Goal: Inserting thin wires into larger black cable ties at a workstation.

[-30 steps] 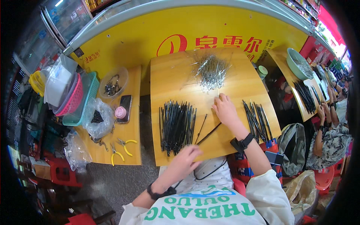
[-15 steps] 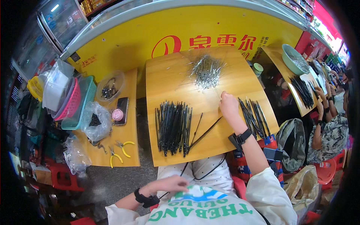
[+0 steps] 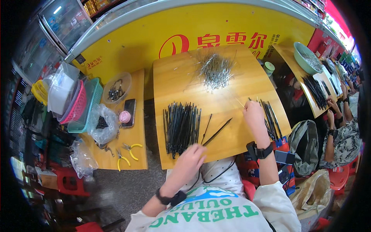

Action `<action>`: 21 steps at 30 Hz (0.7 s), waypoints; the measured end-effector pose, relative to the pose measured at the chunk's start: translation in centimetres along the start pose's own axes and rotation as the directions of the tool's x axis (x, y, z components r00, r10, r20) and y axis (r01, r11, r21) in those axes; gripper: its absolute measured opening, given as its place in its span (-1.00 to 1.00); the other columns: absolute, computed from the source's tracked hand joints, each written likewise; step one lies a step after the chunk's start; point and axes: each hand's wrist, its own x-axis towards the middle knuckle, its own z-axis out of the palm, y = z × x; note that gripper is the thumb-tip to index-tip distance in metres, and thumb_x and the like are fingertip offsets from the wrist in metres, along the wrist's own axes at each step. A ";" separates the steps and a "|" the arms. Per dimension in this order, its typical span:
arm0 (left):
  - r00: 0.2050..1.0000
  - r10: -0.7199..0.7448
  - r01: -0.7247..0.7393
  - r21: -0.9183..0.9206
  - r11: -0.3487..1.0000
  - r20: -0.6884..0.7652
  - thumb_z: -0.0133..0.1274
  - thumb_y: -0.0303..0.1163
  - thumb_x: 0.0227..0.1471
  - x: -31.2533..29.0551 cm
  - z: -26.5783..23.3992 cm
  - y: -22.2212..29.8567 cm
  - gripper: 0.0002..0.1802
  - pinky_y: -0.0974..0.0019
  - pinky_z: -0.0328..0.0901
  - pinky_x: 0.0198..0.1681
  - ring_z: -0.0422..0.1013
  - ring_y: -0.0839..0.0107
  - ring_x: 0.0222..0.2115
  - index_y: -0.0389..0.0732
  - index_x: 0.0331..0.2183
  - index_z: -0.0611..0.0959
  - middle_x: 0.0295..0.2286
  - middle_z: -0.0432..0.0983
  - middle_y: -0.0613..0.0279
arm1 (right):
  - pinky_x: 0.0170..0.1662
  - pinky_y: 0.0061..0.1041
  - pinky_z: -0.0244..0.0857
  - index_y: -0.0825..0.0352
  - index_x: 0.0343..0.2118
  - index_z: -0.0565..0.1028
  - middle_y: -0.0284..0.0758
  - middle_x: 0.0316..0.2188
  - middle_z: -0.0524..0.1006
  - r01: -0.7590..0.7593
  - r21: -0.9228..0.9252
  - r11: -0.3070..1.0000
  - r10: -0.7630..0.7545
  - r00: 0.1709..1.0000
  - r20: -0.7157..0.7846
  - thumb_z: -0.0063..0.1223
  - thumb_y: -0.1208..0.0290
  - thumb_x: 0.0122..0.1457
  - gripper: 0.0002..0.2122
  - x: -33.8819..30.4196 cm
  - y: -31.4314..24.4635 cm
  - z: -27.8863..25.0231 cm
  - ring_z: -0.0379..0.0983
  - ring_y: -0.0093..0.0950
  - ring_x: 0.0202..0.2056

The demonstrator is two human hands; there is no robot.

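Note:
A bundle of slim black sticks (image 3: 181,127) lies side by side on the wooden table (image 3: 166,77) in front of me. Just right of it are a short thin black piece (image 3: 207,125) and a loose black stick (image 3: 220,129). My left hand (image 3: 189,158) reaches over the bundle's near end, fingers extended by the loose stick's lower end; whether they touch is unclear. My right hand (image 3: 254,112) is closed in a pinch on a thin wire (image 3: 239,101), beside a second group of black sticks (image 3: 272,120). Farther back lies a heap of thin silvery wires (image 3: 215,71).
On the left side table are yellow-handled pliers (image 3: 124,157), a phone (image 3: 130,110) with a pink round container (image 3: 125,116), a plastic bag (image 3: 101,127) and stacked baskets (image 3: 77,104). At right, other people's hands (image 3: 332,106) work by a green basin (image 3: 305,63).
My left hand has risen from my lap to the table by the black sticks. My right hand has drawn back rightward from near the wire heap, toward the right group of sticks.

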 end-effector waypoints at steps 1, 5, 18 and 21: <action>0.978 0.084 -0.041 0.219 0.975 -0.189 0.08 -0.50 -0.06 1.0 0.7 -0.3 -0.74 0.24 0.30 -0.16 0.37 0.16 -0.23 -0.30 -0.24 0.52 -0.31 0.42 0.10 | -0.30 -0.33 0.41 0.44 -0.53 0.50 -0.08 -0.49 0.52 -0.007 0.016 1.000 0.007 1.000 0.022 0.03 0.52 -0.04 -0.91 -0.5 -0.1 -0.7 0.52 -0.18 -0.40; 0.994 -0.012 0.036 0.225 0.974 -0.109 0.09 -0.48 -0.08 2.4 2.6 -1.2 -0.73 0.20 0.30 -0.18 0.36 0.15 -0.23 -0.29 -0.25 0.51 -0.33 0.40 0.12 | -0.33 -0.46 0.40 0.43 -0.45 0.54 -0.15 -0.48 0.56 -0.107 0.395 0.913 0.061 0.990 0.127 0.07 0.53 -0.03 -0.90 -3.3 0.0 -4.3 0.53 -0.30 -0.44; 0.913 -0.402 0.260 -0.667 0.698 -0.065 0.09 -0.51 0.04 2.3 0.7 -0.9 -0.79 0.49 0.35 -0.31 0.47 0.54 -0.38 -0.36 -0.25 0.49 -0.40 0.54 0.20 | -0.29 -0.55 0.41 0.50 -0.32 0.43 -0.22 -0.45 0.54 -0.236 0.972 0.017 -0.002 0.972 0.236 -0.03 0.68 0.12 -0.93 -13.2 -2.2 -8.6 0.51 -0.49 -0.41; 0.922 -0.387 0.244 -0.772 0.586 -0.002 0.10 -0.54 0.03 2.2 0.7 -0.4 -0.78 0.51 0.35 -0.31 0.47 0.54 -0.37 -0.34 -0.27 0.44 -0.38 0.54 0.20 | -0.25 -0.50 0.43 0.51 -0.31 0.44 -0.22 -0.40 0.54 -0.276 0.961 -0.011 -0.050 0.960 0.275 -0.03 0.69 0.13 -0.92 -13.4 -2.9 -7.0 0.51 -0.47 -0.35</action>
